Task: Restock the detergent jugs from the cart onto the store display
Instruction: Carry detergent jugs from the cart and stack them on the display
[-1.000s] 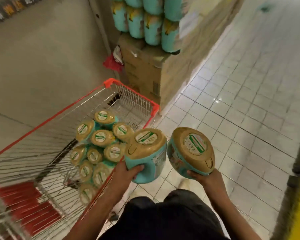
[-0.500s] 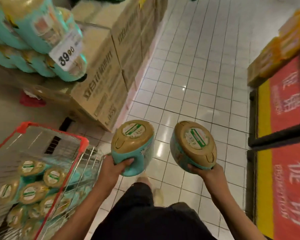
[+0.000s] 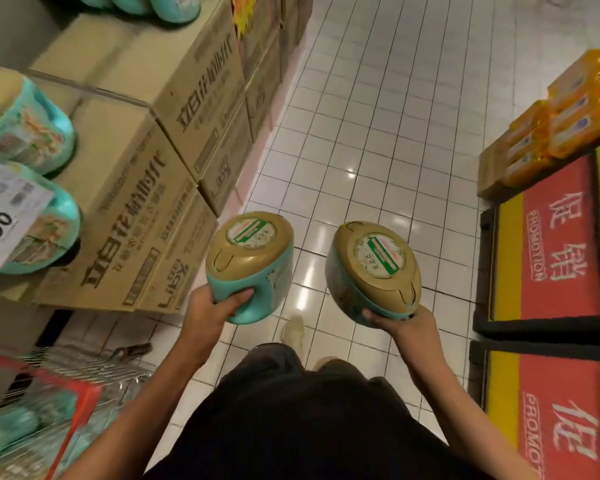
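Note:
I carry two teal detergent jugs with gold lids, one in each hand, over the tiled aisle. My left hand (image 3: 212,306) grips the left jug (image 3: 253,268) by its lower side, thumb curled round it. My right hand (image 3: 400,323) holds the right jug (image 3: 373,271) from below, fingers wrapped on its near edge. The store display (image 3: 25,168) of like jugs lies on stacked cardboard boxes at the far left. The red wire cart (image 3: 59,403) with more jugs sits at the lower left, blurred.
Stacked cardboard boxes (image 3: 174,140) line the left of the aisle. On the right stand red and yellow promotion panels (image 3: 561,258) with orange packs (image 3: 548,133) above them. White tiled floor (image 3: 378,116) runs ahead between them. A price tag (image 3: 4,220) hangs on the display.
The view has swung right and forward, away from the cart, which slid to the lower left corner. The boxes and display are nearer. Both hands keep their jugs.

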`<state>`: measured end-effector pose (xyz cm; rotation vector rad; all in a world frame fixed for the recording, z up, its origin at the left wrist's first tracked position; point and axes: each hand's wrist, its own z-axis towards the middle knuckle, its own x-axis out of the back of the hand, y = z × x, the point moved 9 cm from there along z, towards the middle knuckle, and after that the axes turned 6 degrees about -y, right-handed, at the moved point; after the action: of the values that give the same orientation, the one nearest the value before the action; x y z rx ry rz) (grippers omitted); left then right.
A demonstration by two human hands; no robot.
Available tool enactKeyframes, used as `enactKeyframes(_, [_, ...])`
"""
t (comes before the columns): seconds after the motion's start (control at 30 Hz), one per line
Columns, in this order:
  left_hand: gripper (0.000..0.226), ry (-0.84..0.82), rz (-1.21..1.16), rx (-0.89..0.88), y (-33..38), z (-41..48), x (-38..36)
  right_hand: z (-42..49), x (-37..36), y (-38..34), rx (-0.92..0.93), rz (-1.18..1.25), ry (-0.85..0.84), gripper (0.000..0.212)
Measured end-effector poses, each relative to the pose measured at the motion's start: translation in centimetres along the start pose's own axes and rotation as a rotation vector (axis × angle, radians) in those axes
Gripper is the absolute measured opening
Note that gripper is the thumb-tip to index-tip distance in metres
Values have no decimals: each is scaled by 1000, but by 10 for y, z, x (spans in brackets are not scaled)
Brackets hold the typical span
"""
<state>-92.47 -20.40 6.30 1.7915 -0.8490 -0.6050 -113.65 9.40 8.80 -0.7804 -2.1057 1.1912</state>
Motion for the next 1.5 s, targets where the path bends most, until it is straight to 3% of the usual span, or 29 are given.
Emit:
enactKeyframes(0.17, [39, 74, -36, -38, 51, 84, -4, 105, 22, -62, 35, -44, -37, 46])
enactKeyframes(0.4, [44, 252, -58, -82, 93, 175, 4, 277, 0, -151, 117, -168, -298, 42])
enactKeyframes(0.6, [43, 653, -185, -123, 112, 184, 31, 402, -79, -236, 158, -298, -641, 59])
enactKeyframes(0.7, [42, 862, -248, -121, 112, 167, 40, 435, -136, -280, 208, -382, -814, 50])
enactKeyframes(0.87, [30, 1174, -372, -109, 109, 141, 57, 453, -250, -331, 308, -458, -1072, 33])
enactKeyframes(1.07, [20, 1377, -475, -122, 104, 130, 89, 439, -378, -362, 346, -508, -1323, 47])
enactKeyframes(1.13, [16, 1406, -490, -119, 102, 130, 100, 429, -414, -379, 365, -515, -1398, 53])
enactKeyframes(1.23, [30, 1463, -496, -129, 106, 127, 121, 415, -468, -414, 420, -475, -1510, 52])
enactKeyframes(1.33, [6, 1413, -499, -152, 122, 138, 143, 403, -520, -453, 468, -465, -1603, 56])
enactKeyframes(1.5, [25, 1452, -580, -139, 135, 155, 163, 374, -599, -502, 521, -459, -1831, 36])
